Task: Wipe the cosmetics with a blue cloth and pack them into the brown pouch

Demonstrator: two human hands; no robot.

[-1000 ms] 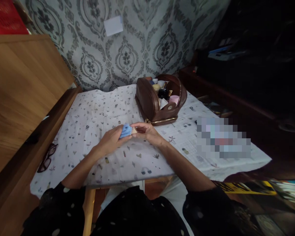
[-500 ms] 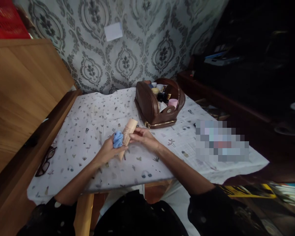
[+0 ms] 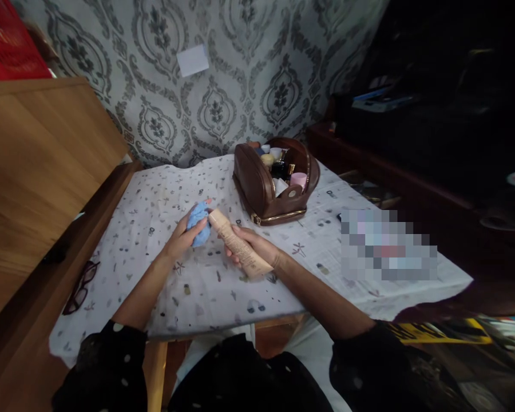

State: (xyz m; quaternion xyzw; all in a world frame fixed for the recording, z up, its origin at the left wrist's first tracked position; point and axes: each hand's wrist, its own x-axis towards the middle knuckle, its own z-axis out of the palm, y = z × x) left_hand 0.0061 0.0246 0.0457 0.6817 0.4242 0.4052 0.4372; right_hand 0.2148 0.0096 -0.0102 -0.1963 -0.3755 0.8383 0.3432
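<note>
A crumpled light-blue cloth (image 3: 198,224) is bunched in my left hand (image 3: 181,237), the thumb pressed over it. My right hand (image 3: 257,246) grips a beige squeeze tube (image 3: 240,246) with small print along its side. The tube lies slanted, its cap end up and to the left, close to the cloth; whether the two touch I cannot tell. Beyond my hands stands an open brown cosmetic bag (image 3: 257,183) with jars and bottles inside, among them a pink-lidded one (image 3: 298,181).
A white patterned cloth (image 3: 171,183) covers the table. Eyeglasses (image 3: 80,288) lie at its left edge, and a pixelated item (image 3: 386,246) is at the right. A wooden panel (image 3: 47,171) rises on the left; a patterned wall is behind.
The tube has passed from between both hands into my right hand and turned, its cap end now toward upper left. My left hand has moved up and left with the blue cloth.
</note>
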